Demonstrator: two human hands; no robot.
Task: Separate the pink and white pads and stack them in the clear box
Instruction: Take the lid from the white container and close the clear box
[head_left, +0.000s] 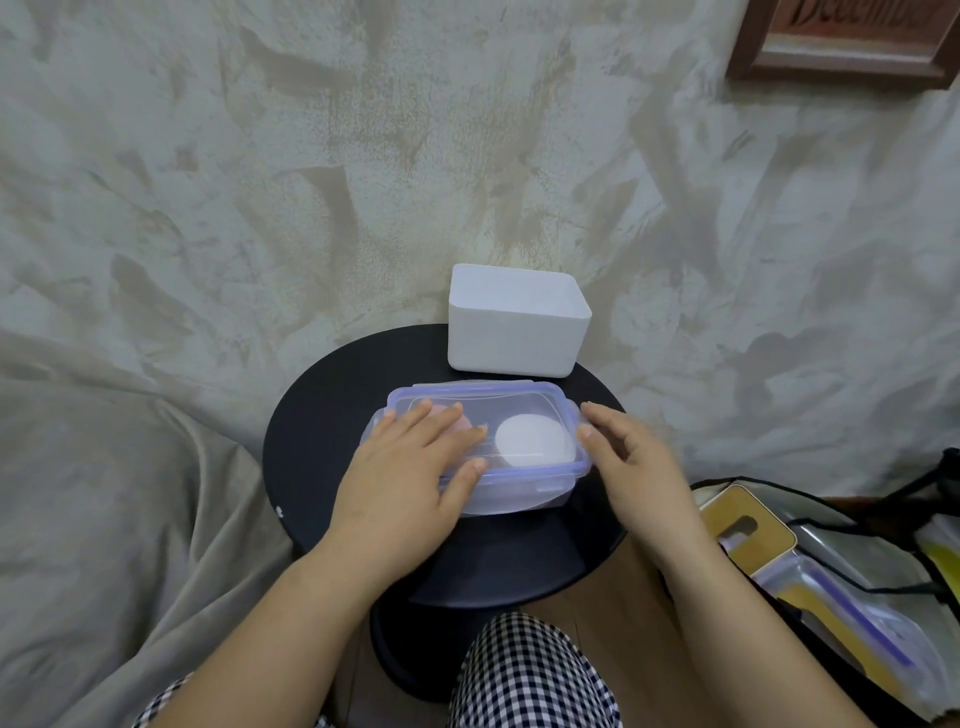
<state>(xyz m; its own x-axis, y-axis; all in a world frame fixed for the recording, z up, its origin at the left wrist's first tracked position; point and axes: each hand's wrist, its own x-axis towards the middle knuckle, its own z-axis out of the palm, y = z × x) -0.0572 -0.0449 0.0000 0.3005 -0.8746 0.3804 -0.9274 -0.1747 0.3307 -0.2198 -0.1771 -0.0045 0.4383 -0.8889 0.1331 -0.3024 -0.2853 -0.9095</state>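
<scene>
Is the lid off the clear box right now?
No, the lid sits on the clear box under the flat left hand.

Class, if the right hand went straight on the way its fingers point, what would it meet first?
Probably the right end of the clear box; the right hand looks almost touching it.

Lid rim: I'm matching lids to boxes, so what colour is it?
Light purple rim, best in the head view.

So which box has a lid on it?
The clear box, the nearer one, has a purple-rimmed lid on it. The white box behind it is open on top.
</scene>
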